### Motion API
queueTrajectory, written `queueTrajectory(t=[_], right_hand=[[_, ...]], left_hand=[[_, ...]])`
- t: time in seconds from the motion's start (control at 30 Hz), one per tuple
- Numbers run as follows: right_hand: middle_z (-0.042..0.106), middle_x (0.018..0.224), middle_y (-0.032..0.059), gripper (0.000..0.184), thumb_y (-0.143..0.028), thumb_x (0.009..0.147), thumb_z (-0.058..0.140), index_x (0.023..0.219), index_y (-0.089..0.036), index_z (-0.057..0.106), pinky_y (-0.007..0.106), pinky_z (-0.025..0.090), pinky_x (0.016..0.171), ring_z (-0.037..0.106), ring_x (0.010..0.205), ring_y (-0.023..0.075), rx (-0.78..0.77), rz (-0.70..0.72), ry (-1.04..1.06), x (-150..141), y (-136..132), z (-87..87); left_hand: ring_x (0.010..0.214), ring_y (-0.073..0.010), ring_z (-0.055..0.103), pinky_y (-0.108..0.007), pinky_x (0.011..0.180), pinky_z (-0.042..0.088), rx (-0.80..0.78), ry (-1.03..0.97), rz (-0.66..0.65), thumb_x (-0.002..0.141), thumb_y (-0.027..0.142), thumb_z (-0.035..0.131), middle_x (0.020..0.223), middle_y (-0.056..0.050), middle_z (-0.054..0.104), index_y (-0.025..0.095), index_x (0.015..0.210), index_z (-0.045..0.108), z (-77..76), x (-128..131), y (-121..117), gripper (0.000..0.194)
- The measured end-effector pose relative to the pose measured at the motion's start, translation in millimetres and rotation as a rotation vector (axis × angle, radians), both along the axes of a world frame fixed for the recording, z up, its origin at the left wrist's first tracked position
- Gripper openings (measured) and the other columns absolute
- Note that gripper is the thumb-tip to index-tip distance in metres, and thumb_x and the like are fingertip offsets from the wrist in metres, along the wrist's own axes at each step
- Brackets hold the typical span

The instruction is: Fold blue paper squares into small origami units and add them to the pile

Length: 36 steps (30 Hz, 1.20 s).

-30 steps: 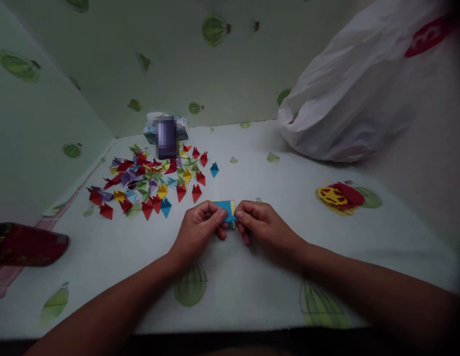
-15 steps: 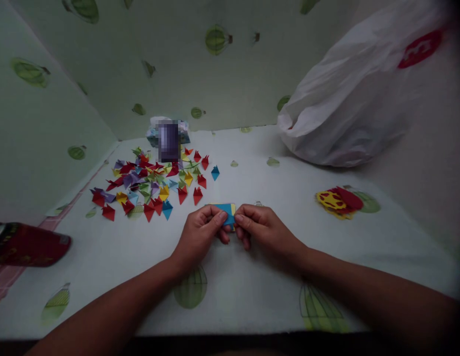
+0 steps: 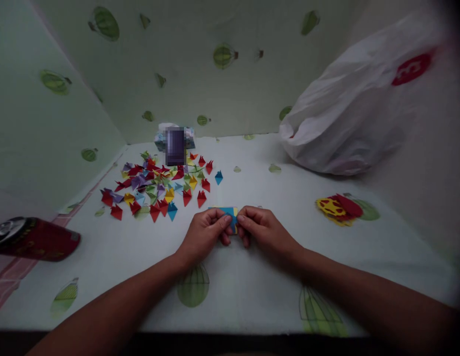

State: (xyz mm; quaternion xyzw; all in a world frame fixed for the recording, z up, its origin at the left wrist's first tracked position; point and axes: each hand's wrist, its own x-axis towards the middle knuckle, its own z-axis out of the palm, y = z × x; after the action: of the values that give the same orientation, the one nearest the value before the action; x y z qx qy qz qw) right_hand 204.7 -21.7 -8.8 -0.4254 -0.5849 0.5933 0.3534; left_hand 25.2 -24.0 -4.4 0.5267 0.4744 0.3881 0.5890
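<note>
In the head view, small blue paper with a yellow edge on its right shows at and between my fingers, over the middle of the table. My left hand is closed on the blue paper, thumb on top. Close by on the right, my right hand pinches with thumb and forefinger at the paper's right edge. Fingers cover much of the paper, so its folds cannot be made out. Beyond my left hand lies a spread of small folded paper pieces in red, blue, yellow, green and purple.
A dark red can stands at the left. Behind the folded pieces are a tissue box and a blurred-out dark upright object. Red and yellow cut-out shapes lie at right, before a large white plastic bag.
The whole view has shifted slightly, with the can and folded pieces further right in the picture. Both hands stay closed at the blue paper, with little visible change in their grip.
</note>
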Motion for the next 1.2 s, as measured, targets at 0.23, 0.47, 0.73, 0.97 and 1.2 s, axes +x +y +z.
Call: queueTrajectory(t=[0.23, 0.47, 0.73, 0.97, 1.2], right_hand=[[0.057, 0.059, -0.0032, 0.032, -0.042, 0.092, 0.058, 0.07, -0.019, 0.053, 0.025, 0.041, 0.054, 0.052, 0.049, 0.0099, 0.022, -0.034, 0.005, 2, 2, 0.6], [0.057, 0.058, -0.0038, 0.031, -0.041, 0.09, 0.059, 0.069, -0.019, 0.052, 0.024, 0.039, 0.052, 0.051, 0.047, 0.009, -0.01, -0.033, 0.024, 2, 4, 4.5], [0.054, 0.05, -0.005, 0.025, -0.034, 0.087, 0.058, 0.068, -0.019, 0.053, 0.023, 0.037, 0.051, 0.049, 0.045, 0.009, 0.034, -0.054, -0.044, 1, 4, 4.5], [0.056, 0.052, -0.0045, 0.024, -0.035, 0.09, 0.058, 0.072, -0.019, 0.054, 0.024, 0.038, 0.052, 0.051, 0.048, 0.0095, 0.023, -0.062, -0.029, 2, 4, 4.3], [0.059, 0.056, -0.0032, 0.026, -0.038, 0.094, 0.057, 0.076, -0.019, 0.056, 0.025, 0.041, 0.057, 0.053, 0.052, 0.0105, 0.068, -0.056, -0.011, 2, 4, 0.3]], left_hand=[[0.081, -0.0153, 0.069, -0.029, 0.076, 0.056, 0.084, -0.047, 0.014, 0.081, 0.036, 0.074, 0.096, -0.005, 0.071, 0.017, 0.116, 0.065, -3.5, -4, 4, 0.041], [0.086, -0.0171, 0.068, -0.03, 0.081, 0.055, 0.368, 0.208, -0.039, 0.084, 0.028, 0.072, 0.099, -0.007, 0.073, 0.018, 0.105, 0.069, -7.6, -9, 7, 0.023], [0.076, -0.0152, 0.065, -0.027, 0.072, 0.052, 0.535, 0.319, -0.03, 0.089, 0.025, 0.065, 0.084, -0.004, 0.07, 0.018, 0.09, 0.069, -6.2, -11, 9, 0.009], [0.068, -0.0135, 0.06, -0.025, 0.063, 0.047, 0.326, 0.271, -0.104, 0.084, 0.03, 0.068, 0.075, -0.001, 0.065, 0.017, 0.082, 0.063, -9.0, -8, 8, 0.014], [0.065, -0.0124, 0.055, -0.025, 0.061, 0.044, 0.205, 0.183, -0.061, 0.082, 0.034, 0.07, 0.07, 0.001, 0.06, 0.017, 0.078, 0.06, -6.1, -7, 7, 0.02]])
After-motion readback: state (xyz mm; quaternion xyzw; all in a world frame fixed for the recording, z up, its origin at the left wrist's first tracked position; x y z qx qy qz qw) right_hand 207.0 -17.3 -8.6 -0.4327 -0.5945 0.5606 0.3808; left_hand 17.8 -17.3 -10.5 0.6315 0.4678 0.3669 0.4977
